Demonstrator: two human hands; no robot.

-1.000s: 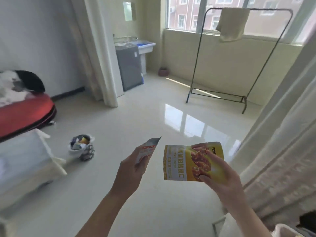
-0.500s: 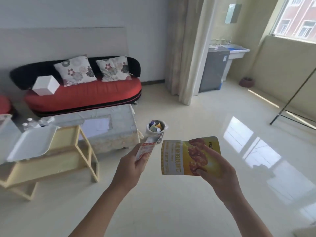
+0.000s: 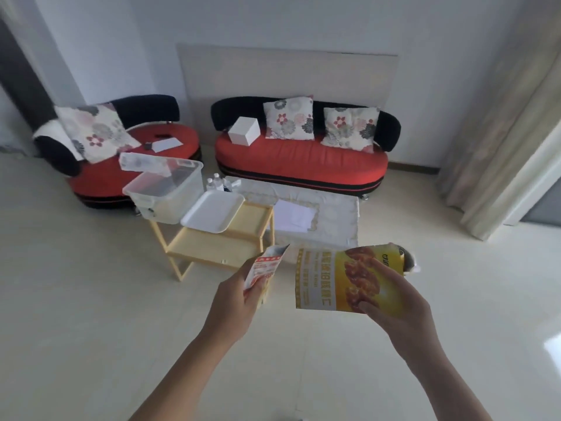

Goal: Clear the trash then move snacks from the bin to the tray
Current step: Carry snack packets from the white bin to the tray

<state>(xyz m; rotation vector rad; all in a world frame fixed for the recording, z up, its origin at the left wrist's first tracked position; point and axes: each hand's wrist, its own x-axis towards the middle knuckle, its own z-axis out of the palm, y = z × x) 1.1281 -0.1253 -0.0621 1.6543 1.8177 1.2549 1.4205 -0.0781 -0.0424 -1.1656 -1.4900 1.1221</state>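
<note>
Snack packets (image 3: 349,281) in both hands

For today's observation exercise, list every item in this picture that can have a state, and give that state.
Yellow snack pouch: held in right hand, top looks torn open.
Red-and-white packet: held in left hand.
White tray: empty, on the wooden stand.
Clear bin: open, lid tilted across its rim.

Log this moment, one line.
left hand: holds small red-white packet | right hand: holds yellow snack pouch | white foam tray: bare
</note>
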